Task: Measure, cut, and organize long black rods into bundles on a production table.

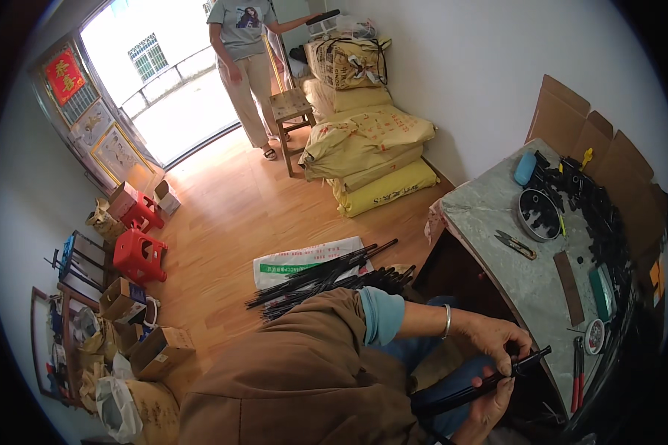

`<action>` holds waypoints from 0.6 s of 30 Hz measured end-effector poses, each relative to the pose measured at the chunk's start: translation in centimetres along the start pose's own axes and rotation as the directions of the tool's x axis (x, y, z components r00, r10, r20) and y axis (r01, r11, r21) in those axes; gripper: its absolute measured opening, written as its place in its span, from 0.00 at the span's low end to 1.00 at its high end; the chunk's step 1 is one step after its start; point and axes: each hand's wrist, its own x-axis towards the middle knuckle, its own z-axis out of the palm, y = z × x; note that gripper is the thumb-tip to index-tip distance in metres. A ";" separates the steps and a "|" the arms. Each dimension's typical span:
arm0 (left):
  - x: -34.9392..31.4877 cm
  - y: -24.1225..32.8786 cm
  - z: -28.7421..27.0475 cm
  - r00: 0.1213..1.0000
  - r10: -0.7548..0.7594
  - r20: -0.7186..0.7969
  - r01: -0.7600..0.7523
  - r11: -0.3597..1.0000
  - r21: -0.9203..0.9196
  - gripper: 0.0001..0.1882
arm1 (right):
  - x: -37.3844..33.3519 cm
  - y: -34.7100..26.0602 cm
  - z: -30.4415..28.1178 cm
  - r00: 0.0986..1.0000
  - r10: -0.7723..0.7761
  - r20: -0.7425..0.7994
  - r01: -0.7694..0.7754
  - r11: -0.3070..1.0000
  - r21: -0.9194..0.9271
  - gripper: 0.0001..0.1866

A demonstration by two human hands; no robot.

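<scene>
Grasping a long, slim black rod-like piece [456, 398], L hand [495, 340] & R hand [488, 406] both have fingers wrapped on it; tip's at near edge of grey-topped desk [490, 204], w/ red-handled tool [577, 382] nr same edge.

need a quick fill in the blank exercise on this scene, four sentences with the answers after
The left hand and right hand hold a long, slender rod-like piece coloured ______.
A silver metal bangle is worn on the arm of the ______ hand.
Thin black rods lie partly over a flat white printed sack on the ______.
The slim pliers on the grey table have handles coloured ______.

Missing words: black; left; floor; red
</scene>
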 end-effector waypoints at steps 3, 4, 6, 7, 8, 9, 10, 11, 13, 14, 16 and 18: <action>-0.3 1.0 0.9 0.993 0.008 -0.121 0.006 0.994 0.113 0.22 | 0.2 0.0 -1.0 1.000 -0.020 -0.018 0.020 1.000 0.004 0.24; -0.7 1.1 0.9 0.994 0.006 -0.110 0.006 0.994 0.105 0.22 | 0.2 0.0 -1.5 0.999 -0.026 0.035 0.026 1.000 0.004 0.22; -0.5 0.8 1.6 0.947 0.111 -0.302 -0.001 0.940 0.342 0.29 | -0.6 -1.2 1.1 0.995 -0.077 -0.059 0.069 0.990 -0.125 0.21; -1.1 2.5 2.2 0.977 -0.045 -0.210 0.042 0.999 -0.017 0.33 | -1.0 -2.2 2.4 0.983 -0.114 -0.143 0.075 0.964 -0.253 0.19; -2.0 4.1 2.4 0.983 -0.176 -0.049 0.146 0.919 -0.366 0.38 | 0.8 -1.8 1.5 0.984 -0.065 -0.165 0.046 0.992 -0.115 0.19; -3.3 6.2 3.0 0.988 -0.132 0.086 0.148 0.961 -0.233 0.39 | 1.9 -0.2 -1.6 0.978 -0.045 -0.202 0.055 0.998 0.043 0.18; -4.1 7.0 4.0 0.970 -0.088 0.225 0.116 0.987 -0.115 0.41 | 1.1 -2.2 3.0 0.976 -0.175 -0.131 0.102 0.894 -0.437 0.16; -4.6 7.0 5.6 0.980 -0.048 0.193 0.075 0.987 -0.139 0.38 | 2.5 -2.6 3.9 0.943 0.044 -0.329 -0.047 0.999 0.000 0.15; -4.5 6.4 7.4 0.994 -0.089 0.067 0.096 0.989 -0.116 0.30 | 3.9 -1.7 2.9 0.971 0.012 -0.240 -0.002 0.999 0.043 0.10; -3.8 5.8 8.0 0.985 -0.172 -0.031 0.170 0.983 -0.065 0.25 | 4.2 -1.6 2.2 0.981 -0.006 -0.194 0.024 0.995 0.092 0.09; -1.1 5.2 8.0 0.791 -0.455 -0.409 0.376 0.889 -0.262 0.17 | 3.8 -2.3 2.6 0.957 -0.109 -0.269 0.098 0.994 -0.053 0.08; 1.0 2.4 6.2 0.726 -0.319 -0.609 0.195 0.945 -0.263 0.14 | 4.5 -1.9 2.1 0.925 -0.250 -0.287 0.267 0.963 0.022 0.09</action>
